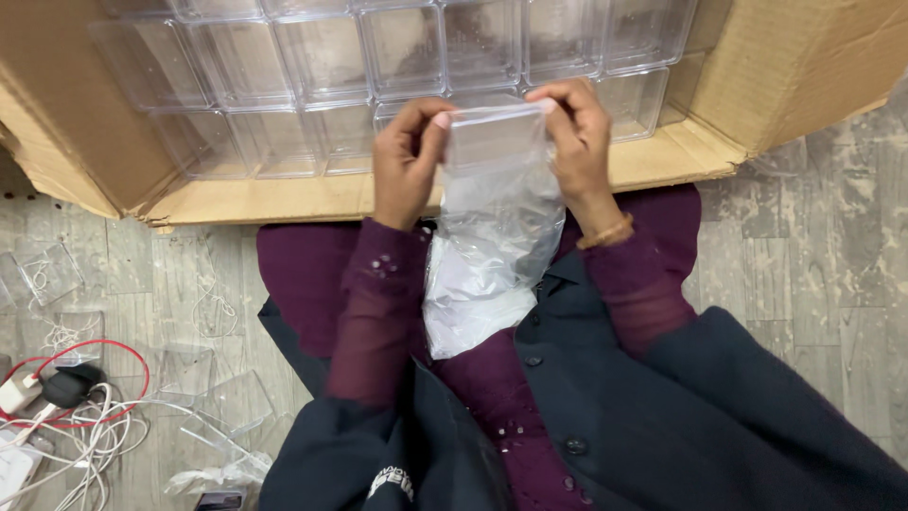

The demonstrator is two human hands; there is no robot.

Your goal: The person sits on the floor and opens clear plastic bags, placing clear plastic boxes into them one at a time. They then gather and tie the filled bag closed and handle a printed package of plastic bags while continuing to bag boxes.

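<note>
Left hand [409, 161] and right hand [579, 142] raised side by side over lap, both pinching top edge of a clear plastic bag [492, 237]. Left grip clamped on bag's upper left corner w/ thumb and forefinger together; right grip clamped on upper right corner the same way. Bag stretched flat between the two hands at the top, hanging down crumpled toward the lap, something pale and whitish bunched in its lower part — can't tell what. Bracelet [605, 233] on right wrist, just above maroon sleeve [374, 312] cuffs; dark jacket [662, 416] over maroon garment below.

Directly behind hands: big open cardboard box [303, 199] lying on floor, flap folded down toward the person. Inside, clear plastic containers [322, 66] packed touching in rows, approx. two rows visible plus a partial third at front; fingertips of both hands overlap front row in view, contact w/ containers can't be told.

Floor [813, 255] — grey wood-pattern planks. At left, well apart from hands: a few loose clear plastic lids or boxes [47, 270], a red cable [104, 350] looped round, white cables [95, 435] tangled, a black charger-like item [68, 386] and a white adapter [14, 393]. Crumpled clear wrap [213, 478] near bottom left, beside jacket edge.
</note>
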